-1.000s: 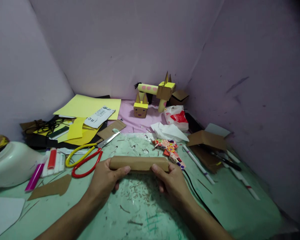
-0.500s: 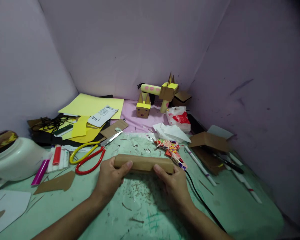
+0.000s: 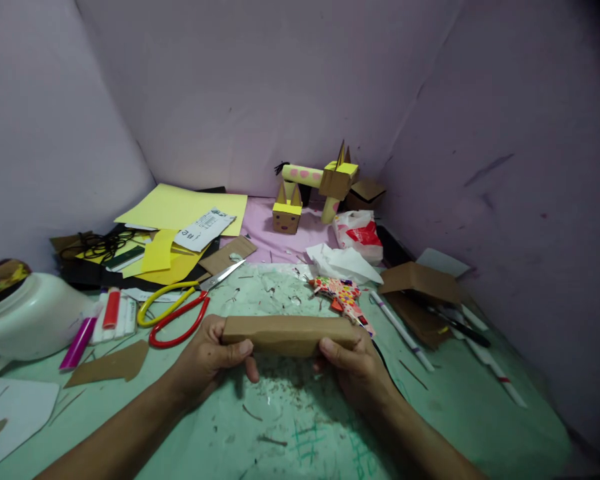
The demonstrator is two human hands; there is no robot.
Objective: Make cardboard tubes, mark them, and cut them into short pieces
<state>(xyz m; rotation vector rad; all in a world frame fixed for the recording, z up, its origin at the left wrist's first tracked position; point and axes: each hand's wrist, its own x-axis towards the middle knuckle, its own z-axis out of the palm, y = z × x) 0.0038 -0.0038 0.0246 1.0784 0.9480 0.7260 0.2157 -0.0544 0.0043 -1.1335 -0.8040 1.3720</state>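
Note:
Between my hands is a long folded piece of brown cardboard (image 3: 286, 335), held level above the green table cover (image 3: 280, 440). My left hand (image 3: 219, 355) grips its left end, thumb along the front face. At the right end my right hand (image 3: 351, 360) is closed in the same way, fingers mostly hidden behind. Scissors (image 3: 180, 313) with one yellow and one red handle lie open beyond my left hand. A flower-patterned glue gun (image 3: 341, 297) rests just past my right hand.
At the back stand a small cardboard animal head (image 3: 287, 217) and a yellow spotted cardboard animal (image 3: 303, 175). Yellow paper sheets (image 3: 185, 207), markers (image 3: 111, 310) and a white pot (image 3: 35, 320) are on the left. Cardboard scraps (image 3: 420, 283) and a white marker (image 3: 403, 331) lie right.
The folded cardboard has come slightly lower and turned, now showing a wider front face. My hands have moved a little farther apart along with its ends.

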